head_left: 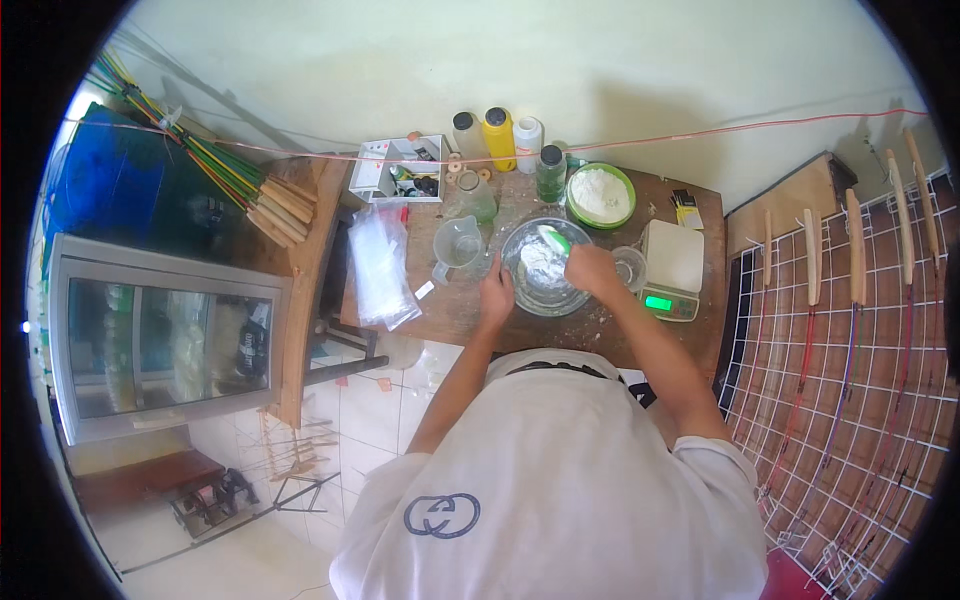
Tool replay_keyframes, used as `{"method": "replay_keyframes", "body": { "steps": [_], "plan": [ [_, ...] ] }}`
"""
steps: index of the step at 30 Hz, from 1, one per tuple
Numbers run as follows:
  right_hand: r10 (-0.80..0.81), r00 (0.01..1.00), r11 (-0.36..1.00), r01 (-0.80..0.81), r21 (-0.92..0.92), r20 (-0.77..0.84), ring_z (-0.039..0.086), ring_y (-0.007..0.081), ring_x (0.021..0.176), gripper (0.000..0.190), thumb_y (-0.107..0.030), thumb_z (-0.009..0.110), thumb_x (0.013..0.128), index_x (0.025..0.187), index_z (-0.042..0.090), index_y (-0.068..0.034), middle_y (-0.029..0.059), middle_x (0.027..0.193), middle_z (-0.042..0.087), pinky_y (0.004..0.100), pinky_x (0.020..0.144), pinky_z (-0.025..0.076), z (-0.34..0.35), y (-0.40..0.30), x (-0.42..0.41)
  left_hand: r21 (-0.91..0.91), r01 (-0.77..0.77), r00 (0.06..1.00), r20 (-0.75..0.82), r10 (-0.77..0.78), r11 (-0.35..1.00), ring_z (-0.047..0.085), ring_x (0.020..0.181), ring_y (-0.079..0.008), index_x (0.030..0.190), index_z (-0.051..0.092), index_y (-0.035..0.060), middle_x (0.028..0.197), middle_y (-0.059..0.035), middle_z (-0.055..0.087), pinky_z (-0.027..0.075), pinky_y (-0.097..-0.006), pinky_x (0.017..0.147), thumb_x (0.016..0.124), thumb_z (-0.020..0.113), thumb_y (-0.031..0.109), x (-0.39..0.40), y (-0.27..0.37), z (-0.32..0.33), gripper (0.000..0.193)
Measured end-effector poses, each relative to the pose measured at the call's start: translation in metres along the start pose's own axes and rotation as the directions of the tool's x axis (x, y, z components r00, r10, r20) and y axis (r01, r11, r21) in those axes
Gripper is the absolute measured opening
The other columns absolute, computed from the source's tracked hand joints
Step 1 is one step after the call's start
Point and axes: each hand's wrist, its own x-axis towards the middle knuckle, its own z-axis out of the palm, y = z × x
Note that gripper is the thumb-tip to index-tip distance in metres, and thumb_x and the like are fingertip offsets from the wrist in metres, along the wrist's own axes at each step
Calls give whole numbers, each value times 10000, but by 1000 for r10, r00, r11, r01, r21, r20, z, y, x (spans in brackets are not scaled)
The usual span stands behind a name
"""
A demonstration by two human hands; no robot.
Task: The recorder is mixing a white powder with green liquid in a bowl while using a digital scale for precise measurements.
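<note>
A round metal mixing bowl [561, 301] stands near the front of the wooden table, with white flour-like powder [541, 259] inside. My right hand [590, 268] grips a green-and-white spatula [553, 238], its pale blade over the powder. At the bowl's left rim, my left hand [496, 291] steadies the side with its fingers. A clear plastic measuring jug [457, 244] is just left of that hand. To the right of the bowl sit a small clear cup [630, 268] and a digital kitchen scale [673, 259] with a lit green display. Behind is a green bowl [621, 219] heaped with white powder.
Several bottles, including a yellow bottle [499, 141] and a green glass jar [550, 174], line the table's back. Clear plastic bags [381, 274] and a white organizer box [370, 176] occupy the left. A white wire grid [825, 375] borders the right; a glass-fronted cabinet [169, 244] stands left.
</note>
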Motion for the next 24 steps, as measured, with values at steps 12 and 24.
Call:
{"method": "replay_keyframes", "body": {
  "steps": [12,24],
  "plan": [
    [-112,991,953,85,292,79,567,397,755,271,-136,439,699,738,563,102,289,791,553,427,679,443,47,35,29,-7,-18,999,40,18,1000,562,661,-350,1197,424,41,746,-265,545,422,-384,614,798,446,91,4,-3,0,402],
    [61,986,990,-80,117,156,571,346,862,244,-110,464,700,845,611,20,234,887,579,396,740,455,33,-16,13,-31,-158,987,-32,157,987,520,536,-371,1178,440,33,594,-254,495,396,-405,517,786,448,80,4,-6,2,395]
  ]
}}
